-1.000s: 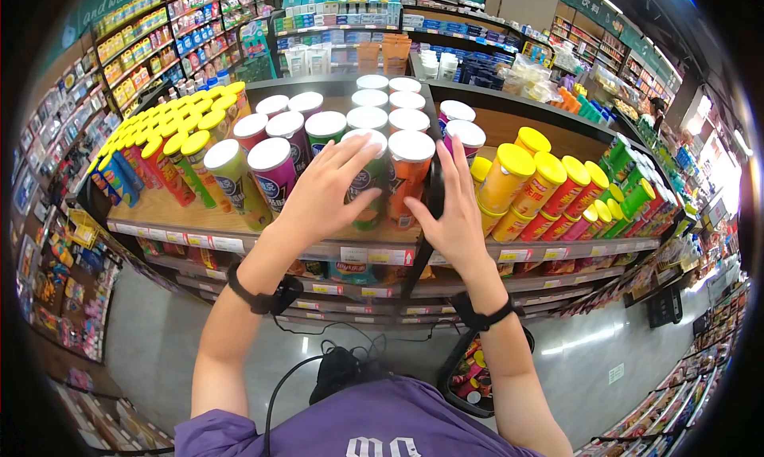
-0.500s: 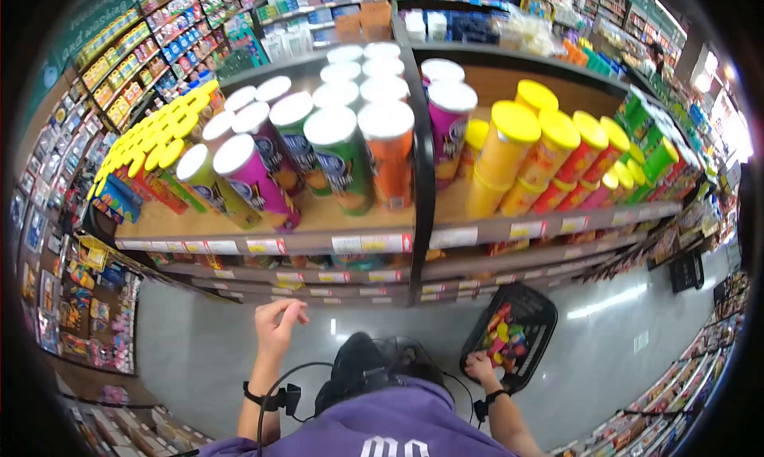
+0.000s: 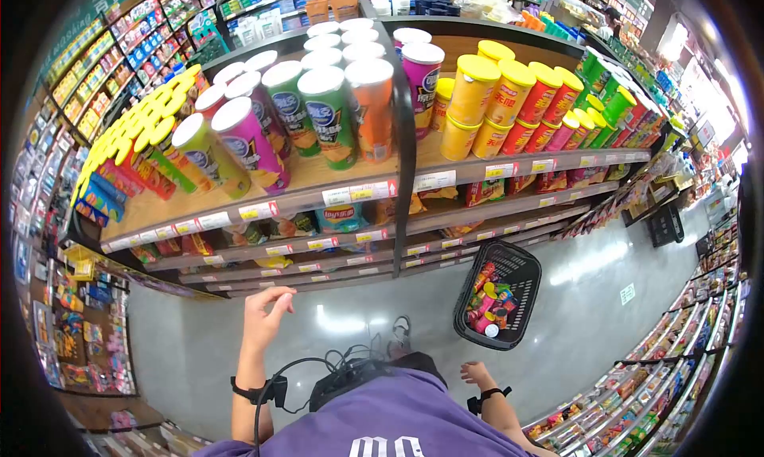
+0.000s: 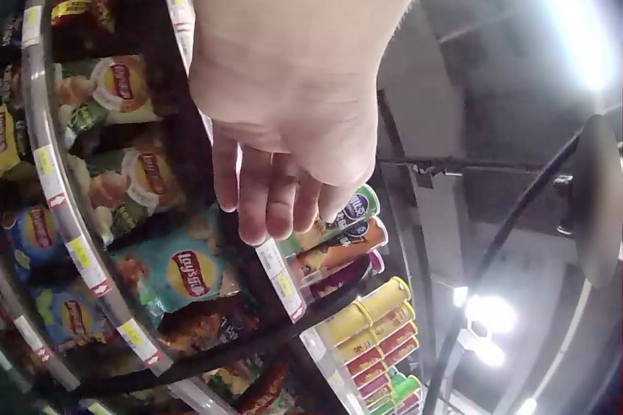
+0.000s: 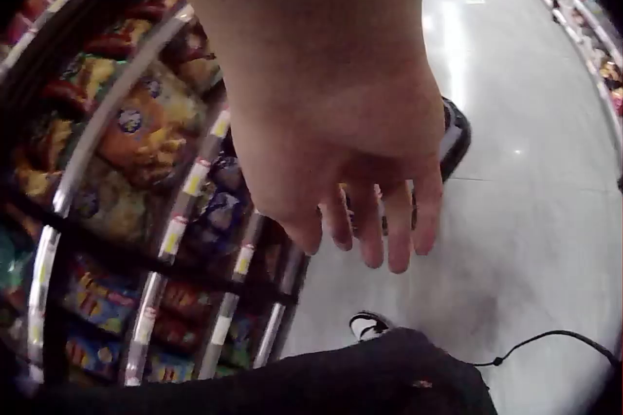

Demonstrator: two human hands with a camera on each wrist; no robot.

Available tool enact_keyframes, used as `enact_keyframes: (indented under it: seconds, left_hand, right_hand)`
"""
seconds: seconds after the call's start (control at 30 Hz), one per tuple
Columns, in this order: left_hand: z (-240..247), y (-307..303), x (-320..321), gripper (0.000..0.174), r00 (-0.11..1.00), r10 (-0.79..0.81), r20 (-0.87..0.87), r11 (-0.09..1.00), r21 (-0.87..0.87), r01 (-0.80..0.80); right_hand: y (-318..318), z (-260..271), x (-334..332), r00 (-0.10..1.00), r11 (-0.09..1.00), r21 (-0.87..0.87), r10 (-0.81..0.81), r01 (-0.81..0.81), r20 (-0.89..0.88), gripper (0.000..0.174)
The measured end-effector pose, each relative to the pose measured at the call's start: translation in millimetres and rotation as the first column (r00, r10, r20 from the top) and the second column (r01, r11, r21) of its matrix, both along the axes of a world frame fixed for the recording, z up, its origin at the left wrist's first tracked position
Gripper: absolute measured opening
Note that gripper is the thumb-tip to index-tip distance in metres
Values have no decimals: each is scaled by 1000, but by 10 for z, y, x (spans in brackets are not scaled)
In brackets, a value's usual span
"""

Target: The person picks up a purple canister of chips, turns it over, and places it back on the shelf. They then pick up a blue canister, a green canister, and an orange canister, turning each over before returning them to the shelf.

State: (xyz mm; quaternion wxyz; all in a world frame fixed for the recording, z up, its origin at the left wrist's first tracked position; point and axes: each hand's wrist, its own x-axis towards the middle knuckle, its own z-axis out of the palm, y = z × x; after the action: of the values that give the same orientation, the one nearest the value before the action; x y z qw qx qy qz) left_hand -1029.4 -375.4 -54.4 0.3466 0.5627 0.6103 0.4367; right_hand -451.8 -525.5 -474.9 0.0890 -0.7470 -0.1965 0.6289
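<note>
The left hand (image 3: 264, 320) hangs in the air in front of the lower shelves, fingers loosely bent and holding nothing; in the left wrist view the same hand (image 4: 282, 133) has relaxed fingers. Low beside the body, the right hand (image 3: 476, 373) is empty, below the black basket (image 3: 525, 299) on the floor. The right wrist view shows this hand (image 5: 350, 162) with its fingers hanging loosely. White-lidded chip cans, among them a green can (image 3: 329, 126), an orange can (image 3: 372, 115) and a purple can (image 3: 253, 150), stand on the top shelf.
Yellow-lidded cans (image 3: 475, 87) are stacked right of a black divider (image 3: 404, 138). Bagged chips (image 3: 341, 216) lie on the shelf below. The basket holds colourful packages (image 3: 489, 302). A shoe (image 3: 400, 330) and dark cables show near the body; another shelf rack (image 3: 660, 377) runs along the lower right.
Both hands have come down from the white-lidded cans to the body's sides. The right hand was at the basket half a second ago and is now away from it. The view has shifted.
</note>
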Motion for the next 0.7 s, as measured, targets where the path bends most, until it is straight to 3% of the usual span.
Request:
enact_keyframes:
  seconds: [0.07,0.17,0.33,0.57,0.7]
  left_hand:
    - [-112,-218,-71,20,999,0,40,1000,-7,0]
    - [-493,-475,-153,21,979,105,172,994,-62,-95]
    - [-740,-742,-20,20,920,94,380,993,-98,-61]
    - [-23,-427,-1,17,991,26,131,994,106,-40]
    - [458,-12,-7,15,998,-12,-62,966,258,27]
  right_hand:
    - [119,-65,-43,994,990,101,105,-100,-41,37]
    - [236,223,-61,986,912,374,141,-166,92,36]
    - [-86,377,173,985,931,335,105,-147,139,33]
    - [30,860,-31,996,908,419,-40,3,80,29]
    - [636,870,-277,984,784,601,73,-156,159,28]
